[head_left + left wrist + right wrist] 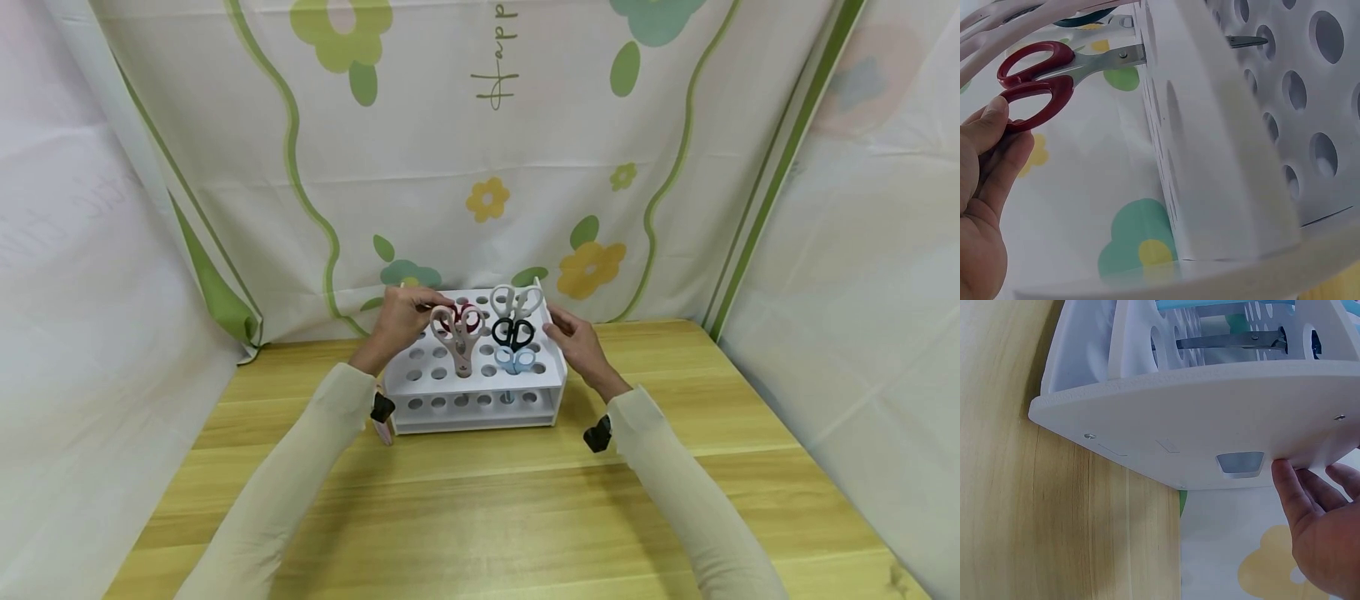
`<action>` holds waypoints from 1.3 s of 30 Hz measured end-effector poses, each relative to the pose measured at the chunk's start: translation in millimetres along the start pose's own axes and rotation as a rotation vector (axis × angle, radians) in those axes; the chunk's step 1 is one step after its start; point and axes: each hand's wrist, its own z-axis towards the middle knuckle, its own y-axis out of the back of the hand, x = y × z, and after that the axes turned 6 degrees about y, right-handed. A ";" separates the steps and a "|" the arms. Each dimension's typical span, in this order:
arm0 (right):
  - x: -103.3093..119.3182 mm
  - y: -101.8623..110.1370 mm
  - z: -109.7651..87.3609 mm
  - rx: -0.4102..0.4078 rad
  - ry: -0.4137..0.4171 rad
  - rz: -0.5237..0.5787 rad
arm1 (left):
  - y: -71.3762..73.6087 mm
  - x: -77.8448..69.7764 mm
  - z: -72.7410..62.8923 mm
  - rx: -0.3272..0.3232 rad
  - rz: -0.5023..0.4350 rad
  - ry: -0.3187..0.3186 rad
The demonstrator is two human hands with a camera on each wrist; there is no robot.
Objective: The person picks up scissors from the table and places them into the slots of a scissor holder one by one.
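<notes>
A white two-tier rack point(551, 367) with round holes stands on the table. My left hand point(405, 321) pinches one handle loop of red-handled scissors point(1110, 60) between thumb and fingers; their blades pass down through a hole in the top tier. Pale pink-beige scissors point(462, 354) stand upright in front of them. To the right, white scissors point(513, 304), black scissors point(513, 332) and small light-blue scissors point(513, 364) stand in a column. The fingertips of my right hand point(581, 346) touch the rack's right side panel point(1179, 425), beside its cutout, with fingers extended.
The rack sits near the back of the wooden table point(480, 517), close to a flower-printed curtain point(420, 183). A pink object point(383, 429) lies at the rack's left side, partly hidden by the left wrist. More white cloth hangs at left and right.
</notes>
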 end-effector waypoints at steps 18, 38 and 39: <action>0.8 1.1 -2.2 0.000 0.001 -0.001 | -5.4 4.5 -4.7 0.009 0.033 -0.018; 0.9 0.4 -0.4 -0.006 -0.005 0.005 | -5.9 12.2 -7.9 0.084 0.007 0.041; 1.0 0.2 -0.3 -0.006 -0.006 0.006 | -5.4 12.3 -8.1 0.098 -0.001 0.059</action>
